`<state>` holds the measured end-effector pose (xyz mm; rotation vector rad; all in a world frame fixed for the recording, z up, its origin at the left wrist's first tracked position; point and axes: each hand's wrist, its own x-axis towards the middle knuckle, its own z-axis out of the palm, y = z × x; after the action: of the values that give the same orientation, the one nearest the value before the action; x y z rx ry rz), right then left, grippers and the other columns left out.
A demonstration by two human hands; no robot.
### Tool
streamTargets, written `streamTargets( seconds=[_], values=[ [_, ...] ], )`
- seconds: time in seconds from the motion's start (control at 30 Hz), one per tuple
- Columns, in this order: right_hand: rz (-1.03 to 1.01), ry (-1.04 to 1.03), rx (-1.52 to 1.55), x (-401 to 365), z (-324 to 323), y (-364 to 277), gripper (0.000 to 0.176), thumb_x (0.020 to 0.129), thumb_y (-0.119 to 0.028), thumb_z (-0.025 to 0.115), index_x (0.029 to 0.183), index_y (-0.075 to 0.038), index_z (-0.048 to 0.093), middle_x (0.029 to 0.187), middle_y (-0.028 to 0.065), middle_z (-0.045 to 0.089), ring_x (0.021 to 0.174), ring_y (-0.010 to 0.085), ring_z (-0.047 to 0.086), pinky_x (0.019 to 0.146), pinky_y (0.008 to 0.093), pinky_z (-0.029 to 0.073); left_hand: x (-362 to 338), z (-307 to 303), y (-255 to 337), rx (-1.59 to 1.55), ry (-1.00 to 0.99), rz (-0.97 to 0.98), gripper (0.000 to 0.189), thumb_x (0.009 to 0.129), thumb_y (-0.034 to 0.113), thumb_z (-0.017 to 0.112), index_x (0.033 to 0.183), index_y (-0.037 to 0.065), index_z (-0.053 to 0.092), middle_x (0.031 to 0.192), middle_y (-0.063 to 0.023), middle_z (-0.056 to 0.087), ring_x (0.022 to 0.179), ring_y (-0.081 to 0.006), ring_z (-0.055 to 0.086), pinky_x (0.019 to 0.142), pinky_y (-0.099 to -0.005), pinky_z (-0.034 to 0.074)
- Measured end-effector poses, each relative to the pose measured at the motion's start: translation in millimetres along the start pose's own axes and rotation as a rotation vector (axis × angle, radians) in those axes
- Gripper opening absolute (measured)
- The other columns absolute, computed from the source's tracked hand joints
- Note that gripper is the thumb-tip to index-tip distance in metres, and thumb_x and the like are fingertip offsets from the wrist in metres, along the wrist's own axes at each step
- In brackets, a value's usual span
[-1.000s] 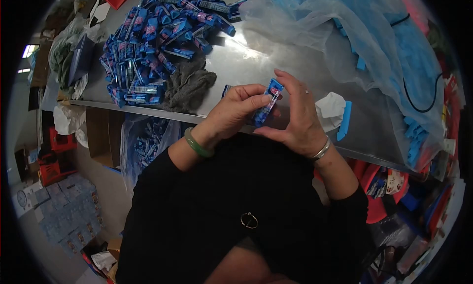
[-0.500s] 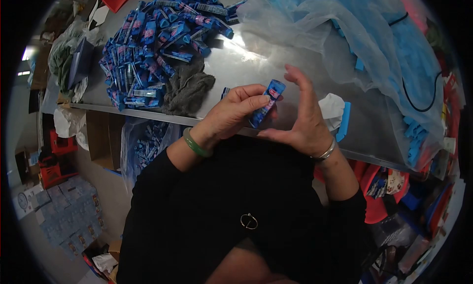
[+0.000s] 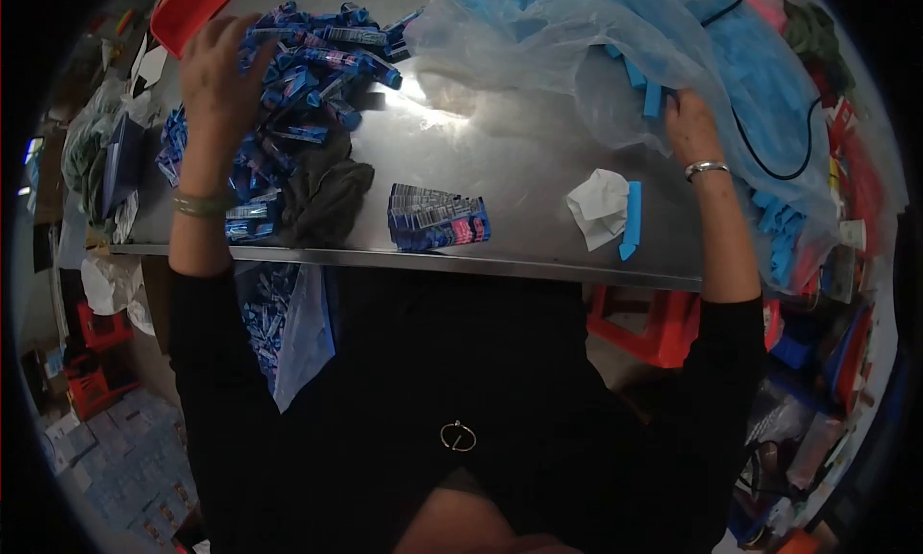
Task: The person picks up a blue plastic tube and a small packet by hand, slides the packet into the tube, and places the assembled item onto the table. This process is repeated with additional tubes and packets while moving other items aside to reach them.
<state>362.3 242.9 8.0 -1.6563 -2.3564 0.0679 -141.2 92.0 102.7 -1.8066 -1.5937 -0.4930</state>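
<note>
My left hand (image 3: pixel 219 83) is over the heap of blue printed packets (image 3: pixel 317 63), fingers spread, with the lower fingers hidden against the heap. On the right, my right hand (image 3: pixel 690 129) reaches to the clear plastic bag (image 3: pixel 538 35) of light blue pieces; its fingertips are beside a light blue piece (image 3: pixel 653 100), and whether they grip it is unclear. A fanned stack of blue packets (image 3: pixel 437 217) lies near the table's front edge. A white crumpled paper (image 3: pixel 598 208) lies next to a light blue strip (image 3: pixel 632 221).
A dark grey cloth (image 3: pixel 327 193) lies beside the heap on the metal table (image 3: pixel 481 160). At the back left is a red tray (image 3: pixel 192 11). Below the front edge hang a bag of blue packets (image 3: pixel 269 323) and a red stool (image 3: pixel 644 333).
My hands have moved apart, the left to the heap and the right to the plastic bag. The packet held in my left hand is no longer there; a fanned stack shows at the front.
</note>
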Motion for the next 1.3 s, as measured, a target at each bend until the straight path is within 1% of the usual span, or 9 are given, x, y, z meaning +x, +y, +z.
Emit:
streamTargets(
  seconds=[0.1, 0.17, 0.33, 0.57, 0.67, 0.73, 0.87, 0.93, 1.3],
  values=[
    [0.077, 0.011, -0.122, -3, 13, -13, 0.035, 0.089, -0.026, 0.059, 0.113, -0.001, 0.058, 0.104, 0.0253, 0.063, 0.097, 0.0419, 0.06, 0.084, 0.0469, 0.049, -33, -16, 95, -0.78, -0.314, -0.199, 0.021, 0.078, 0.015, 0.075, 0.093, 0.006, 0.063, 0.091, -0.0085, 0.063, 0.083, -0.0275, 0.06, 0.07, -0.0382, 0.048],
    [0.03, 0.058, -0.228, -5, 30, -15, 0.036, 0.087, -0.029, 0.061, 0.11, -0.001, 0.06, 0.1, 0.025, 0.064, 0.095, 0.0422, 0.061, 0.084, 0.047, 0.049, -62, -19, 138, -0.936, -0.531, -0.228, 0.024, 0.075, 0.015, 0.076, 0.091, 0.006, 0.061, 0.089, -0.0094, 0.06, 0.085, -0.0291, 0.059, 0.073, -0.0397, 0.047],
    [0.062, 0.103, -0.241, -4, 47, 1, 0.036, 0.085, -0.03, 0.064, 0.106, -0.001, 0.061, 0.098, 0.0243, 0.065, 0.094, 0.0413, 0.062, 0.081, 0.0484, 0.049, -104, -10, 182, -0.905, -0.561, -0.101, 0.027, 0.071, 0.012, 0.077, 0.09, 0.006, 0.058, 0.086, -0.0107, 0.055, 0.084, -0.0315, 0.055, 0.074, -0.0408, 0.045],
    [0.039, 0.132, 0.078, -29, 4, -30, 0.032, 0.086, -0.022, 0.065, 0.108, 0.001, 0.059, 0.094, 0.0195, 0.066, 0.084, 0.031, 0.066, 0.074, 0.0397, 0.051, -105, 2, 183, -1.109, -0.625, -0.313, 0.014, 0.072, 0.006, 0.073, 0.078, 0.005, 0.06, 0.077, -0.0091, 0.056, 0.078, -0.0298, 0.057, 0.073, -0.0387, 0.044],
    [0.146, 0.102, 0.312, -47, -5, -43, 0.029, 0.085, -0.015, 0.067, 0.109, 0.0, 0.061, 0.088, 0.0132, 0.065, 0.079, 0.0241, 0.066, 0.072, 0.0342, 0.05, -109, 5, 183, -1.066, -0.54, -0.249, 0.009, 0.074, 0.004, 0.07, 0.077, 0.004, 0.061, 0.077, -0.0098, 0.058, 0.077, -0.0296, 0.057, 0.073, -0.0388, 0.045],
    [0.179, 0.109, 0.794, -56, -4, -46, 0.027, 0.088, -0.01, 0.065, 0.112, 0.001, 0.06, 0.085, 0.0073, 0.064, 0.081, 0.015, 0.066, 0.072, 0.027, 0.05, -110, 6, 182, -1.025, -0.49, -0.2, 0.008, 0.075, 0.003, 0.069, 0.077, 0.004, 0.061, 0.077, -0.0099, 0.059, 0.078, -0.0296, 0.057, 0.073, -0.0389, 0.045],
    [0.157, 0.076, 1.114, -70, -29, -80, 0.026, 0.09, -0.004, 0.062, 0.115, 0.004, 0.059, 0.09, 0.007, 0.065, 0.083, 0.0135, 0.067, 0.074, 0.0245, 0.052, -108, 5, 181, -0.969, -0.415, -0.142, 0.006, 0.077, 0.002, 0.067, 0.079, 0.004, 0.062, 0.079, -0.0101, 0.06, 0.078, -0.0301, 0.057, 0.073, -0.0391, 0.045],
    [0.066, -0.105, 1.21, -74, -39, -93, 0.03, 0.092, -0.01, 0.062, 0.12, 0.001, 0.057, 0.1, 0.0077, 0.065, 0.088, 0.0147, 0.066, 0.08, 0.0272, 0.054, -108, 6, 181, -0.97, -0.395, -0.146, 0.005, 0.078, 0.002, 0.067, 0.081, 0.003, 0.062, 0.081, -0.0101, 0.061, 0.079, -0.0302, 0.057, 0.074, -0.0389, 0.045],
    [0.032, -0.463, 1.581, -61, -28, -131, 0.03, 0.095, -0.019, 0.059, 0.118, 0.0, 0.059, 0.095, 0.006, 0.067, 0.082, 0.0127, 0.066, 0.076, 0.026, 0.053, -93, -10, 181, -1.232, -0.358, -0.225, 0.008, 0.085, 0.004, 0.065, 0.093, 0.002, 0.065, 0.093, -0.0106, 0.062, 0.089, -0.0274, 0.058, 0.078, -0.0357, 0.047]
  ],
)
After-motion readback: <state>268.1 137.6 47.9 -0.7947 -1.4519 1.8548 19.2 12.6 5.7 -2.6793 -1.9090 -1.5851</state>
